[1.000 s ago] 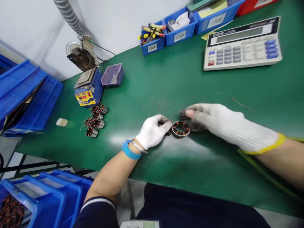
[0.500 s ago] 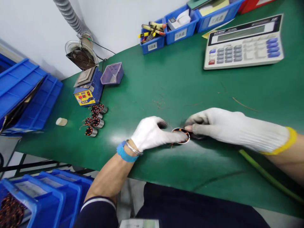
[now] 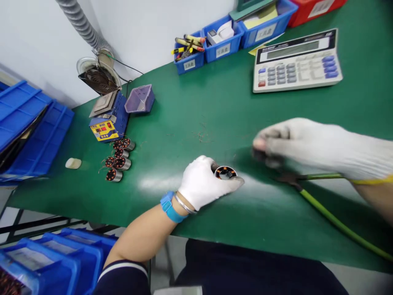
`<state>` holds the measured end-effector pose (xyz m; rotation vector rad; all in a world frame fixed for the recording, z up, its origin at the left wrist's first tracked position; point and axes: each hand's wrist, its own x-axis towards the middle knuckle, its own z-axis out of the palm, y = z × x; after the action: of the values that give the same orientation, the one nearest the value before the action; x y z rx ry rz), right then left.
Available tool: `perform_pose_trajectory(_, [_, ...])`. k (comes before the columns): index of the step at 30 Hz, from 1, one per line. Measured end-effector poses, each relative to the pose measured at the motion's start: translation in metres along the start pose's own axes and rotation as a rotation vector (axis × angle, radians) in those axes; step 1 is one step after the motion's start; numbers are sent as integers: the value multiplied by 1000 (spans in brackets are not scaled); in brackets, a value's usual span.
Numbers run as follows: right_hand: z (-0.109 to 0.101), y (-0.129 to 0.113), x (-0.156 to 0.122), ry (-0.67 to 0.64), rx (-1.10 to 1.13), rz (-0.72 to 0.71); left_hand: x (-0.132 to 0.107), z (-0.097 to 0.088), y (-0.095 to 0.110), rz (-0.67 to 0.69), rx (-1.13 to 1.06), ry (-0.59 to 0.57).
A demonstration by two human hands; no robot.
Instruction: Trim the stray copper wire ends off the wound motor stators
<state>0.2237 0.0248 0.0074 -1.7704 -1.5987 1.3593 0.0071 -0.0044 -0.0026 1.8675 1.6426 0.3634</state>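
My left hand [image 3: 205,182], in a white glove, is closed round a small round motor stator [image 3: 224,173] with copper windings, holding it just above the green mat [image 3: 190,114]. My right hand [image 3: 310,141], also gloved, hovers to the right of it, blurred by motion, fingers curled; I cannot make out whether anything is in them. Green-handled pliers [image 3: 325,205] lie on the mat under the right wrist.
Several finished stators [image 3: 118,159] stand in a cluster at the left beside a blue soldering station [image 3: 106,123] and a purple tray [image 3: 139,99]. A calculator [image 3: 296,60] and blue bins [image 3: 215,45] with tools line the back. Blue crates [image 3: 27,127] stand at far left.
My left hand has taken the stator and drawn it slightly left. My right hand has let go and moved right and up, away from it.
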Motion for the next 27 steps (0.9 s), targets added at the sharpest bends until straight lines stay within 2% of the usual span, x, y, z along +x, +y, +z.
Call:
perform_pose_trajectory(2, [2, -2, -9, -210, -291, 31, 0, 0, 1, -13, 12, 30])
perform_pose_trajectory(3, [7, -4, -13, -249, -431, 6, 1, 0, 1, -14, 13, 37])
perform_pose_trajectory(5, [25, -5, -17, -169, -629, -82, 2, -2, -1, -25, -16, 16])
perform_pose_trajectory(7, [45, -4, -18, -44, -712, -134, 4, -5, -4, -48, -118, -33])
perform_pose_trajectory(9, [60, -2, -16, 52, -731, -167, 6, -6, -8, -60, -256, -65])
perform_pose_trajectory(11, [68, 1, -12, 84, -736, -183, 9, -4, -12, -43, -360, -52])
perform_pose_trajectory(19, [68, 10, -4, 32, -677, -353, 19, 6, -18, -60, -763, -31])
perform_pose_trajectory(22, [68, 12, -4, 0, -621, -419, 26, 3, -20, -117, -837, 60])
perform_pose_trajectory(25, [69, 15, -3, 11, -613, -444, 36, -9, -26, -109, -970, 268])
perform_pose_trajectory(26, [70, 16, -2, 18, -618, -453, 38, -14, -29, -103, -995, 319])
perform_pose_trajectory(27, [70, 17, -2, 18, -622, -463, 39, -18, -31, -101, -986, 323])
